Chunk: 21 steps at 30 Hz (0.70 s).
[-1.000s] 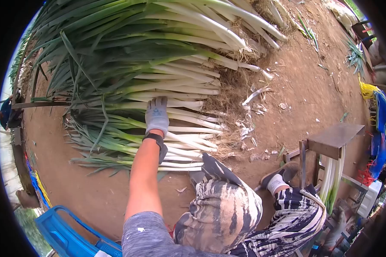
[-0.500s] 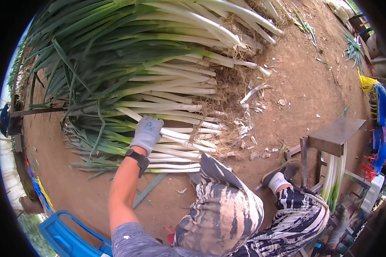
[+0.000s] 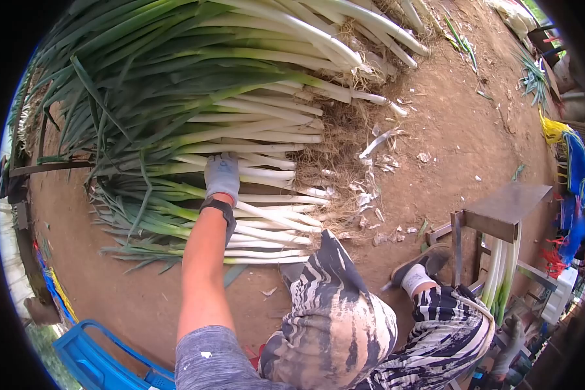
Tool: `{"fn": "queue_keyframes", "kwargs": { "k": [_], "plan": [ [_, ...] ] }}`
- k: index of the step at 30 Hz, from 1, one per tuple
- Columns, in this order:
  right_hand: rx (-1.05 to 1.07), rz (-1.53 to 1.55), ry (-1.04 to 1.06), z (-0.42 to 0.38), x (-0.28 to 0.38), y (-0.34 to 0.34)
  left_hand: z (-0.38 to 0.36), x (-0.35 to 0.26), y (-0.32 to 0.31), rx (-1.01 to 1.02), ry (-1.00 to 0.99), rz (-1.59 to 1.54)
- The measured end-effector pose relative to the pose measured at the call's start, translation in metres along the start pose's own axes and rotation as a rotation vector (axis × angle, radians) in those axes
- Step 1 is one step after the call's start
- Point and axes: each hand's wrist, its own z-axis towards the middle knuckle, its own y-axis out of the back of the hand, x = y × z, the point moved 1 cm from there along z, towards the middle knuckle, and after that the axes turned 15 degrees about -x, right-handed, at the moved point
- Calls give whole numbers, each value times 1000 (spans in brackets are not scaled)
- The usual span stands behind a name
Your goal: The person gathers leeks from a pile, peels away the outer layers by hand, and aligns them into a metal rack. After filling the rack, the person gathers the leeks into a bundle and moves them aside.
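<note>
My left hand (image 3: 222, 174), in a pale grey glove, reaches into a wide row of leeks (image 3: 273, 133) lying on the ground. Its fingers curl down over a leek (image 3: 266, 174), whose white shank sticks out to the right; the fingertips are hidden among the stalks. Green leaves (image 3: 130, 84) spread to the left, and roots (image 3: 344, 140) form a tangled fringe on the right. Below the hand, another leek (image 3: 279, 216) slants across its neighbours. At the lower right a greyish glove (image 3: 515, 344) shows, apparently my right hand; its fingers cannot be made out.
A small metal stand (image 3: 504, 205) is at the right, with several leeks (image 3: 498, 270) under its top. My knee (image 3: 338, 312) borders the near end of the row. A blue plastic chair (image 3: 97, 357) is at lower left. Peelings (image 3: 367, 195) litter the soil.
My left hand has let go of one slanting leek, which now lies across the others below. The hand has moved farther up the row to another leek.
</note>
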Motion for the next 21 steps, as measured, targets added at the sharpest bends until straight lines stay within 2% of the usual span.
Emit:
{"fn": "queue_keyframes", "kwargs": {
  "k": [4, 6, 7, 9, 10, 13, 15, 16, 21],
  "plan": [
    [4, 19, 6, -9, 17, -11, 5, 0, 24, 124, -9, -26],
    [15, 91, -87, -8, 12, -10, 10, 4, 19, 161, 8, -49],
    [22, 126, -133, -7, 13, -11, 8, 4, 37, 222, -47, -45],
    [-53, 120, -84, -19, 28, -23, -9, 1, 89, 350, -161, -36],
    [-68, 110, -71, -22, 27, -23, -18, 1, 90, 316, -142, -71],
    [-67, 68, -42, -13, 11, -13, -57, 14, 98, 116, -292, -194],
    [-19, 87, -112, -7, 10, -11, -81, 28, 89, 38, -381, -229],
    [-31, 105, -114, -6, 7, -12, -88, 30, 99, 51, -353, -279],
    [-1, 52, -12, -3, 6, -8, -110, 18, 72, -257, -254, -422]
  ]
}}
